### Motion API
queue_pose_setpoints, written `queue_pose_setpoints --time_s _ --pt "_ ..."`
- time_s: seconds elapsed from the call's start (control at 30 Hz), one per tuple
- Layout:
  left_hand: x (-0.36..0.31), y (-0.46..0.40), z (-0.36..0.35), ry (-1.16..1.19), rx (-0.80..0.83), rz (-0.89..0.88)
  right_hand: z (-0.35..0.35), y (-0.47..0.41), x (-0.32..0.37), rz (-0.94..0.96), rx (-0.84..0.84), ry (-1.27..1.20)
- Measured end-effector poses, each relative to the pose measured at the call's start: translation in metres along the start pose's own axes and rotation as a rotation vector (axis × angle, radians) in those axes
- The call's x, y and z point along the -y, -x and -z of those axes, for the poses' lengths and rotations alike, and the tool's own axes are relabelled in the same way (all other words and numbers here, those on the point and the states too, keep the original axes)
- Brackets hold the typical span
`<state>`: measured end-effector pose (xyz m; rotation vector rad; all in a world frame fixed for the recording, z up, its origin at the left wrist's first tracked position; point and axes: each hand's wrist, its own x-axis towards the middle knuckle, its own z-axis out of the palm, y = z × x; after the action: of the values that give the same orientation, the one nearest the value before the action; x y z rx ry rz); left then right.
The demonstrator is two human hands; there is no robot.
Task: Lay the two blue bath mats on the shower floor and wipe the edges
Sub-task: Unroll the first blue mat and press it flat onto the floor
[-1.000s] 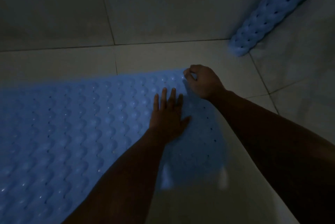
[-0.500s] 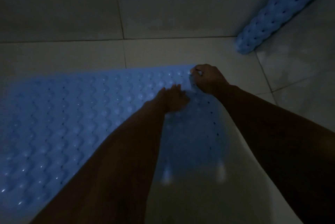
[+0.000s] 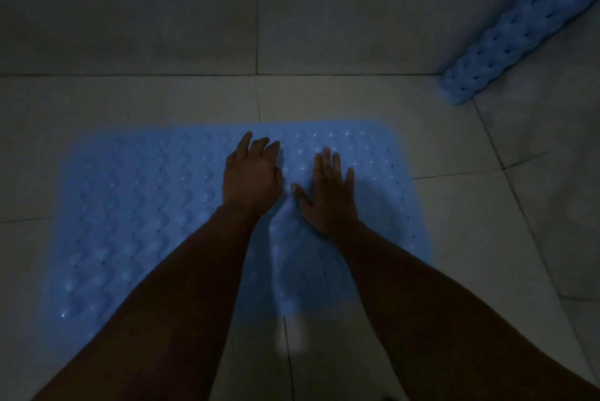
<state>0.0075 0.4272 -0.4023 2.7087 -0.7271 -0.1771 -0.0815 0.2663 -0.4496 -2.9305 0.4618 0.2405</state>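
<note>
Pressing flat: the unrolled blue mat (image 3: pixel 130 206) is held against the shower floor (image 3: pixel 324 98) by the left hand (image 3: pixel 251 178) and right hand (image 3: pixel 329 194), fingers extended, gripping nothing, presumably to seat it; the rolled mat (image 3: pixel 519 34) is propped in the corner.

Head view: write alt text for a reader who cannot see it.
Both hands, left hand and right hand, press flat on a blue bath mat spread over the dim tiled floor. A second, rolled blue mat leans in the far right corner.
</note>
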Motion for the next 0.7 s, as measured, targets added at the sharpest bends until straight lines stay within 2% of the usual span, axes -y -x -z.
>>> queue_pose_setpoints --time_s 0.13,0.27,0.37,0.47,0.53,0.6,0.7 --pt "0.014 0.007 -0.007 0.014 -0.039 0.025 -0.007 0.004 0.003 0.004 -0.099 0.016" --pt "0.02 0.008 -0.014 0.045 -0.062 0.036 -0.005 0.001 0.005 -0.009 -0.068 -0.018" --pt "0.02 0.006 -0.012 0.049 -0.043 0.055 0.012 -0.014 -0.003 -0.034 0.141 -0.141" --pt "0.008 0.005 -0.01 0.046 0.043 0.062 0.052 -0.043 -0.014 -0.007 0.367 -0.255" --pt "-0.008 0.003 -0.012 0.063 0.1 0.014 0.08 -0.06 -0.017 0.063 0.292 -0.317" --pt "-0.023 -0.001 -0.022 0.048 0.171 -0.069 0.098 -0.071 -0.018 0.052 0.186 -0.342" --pt "-0.032 0.007 -0.048 -0.102 0.269 -0.151 0.105 -0.077 -0.014 0.05 0.051 -0.354"
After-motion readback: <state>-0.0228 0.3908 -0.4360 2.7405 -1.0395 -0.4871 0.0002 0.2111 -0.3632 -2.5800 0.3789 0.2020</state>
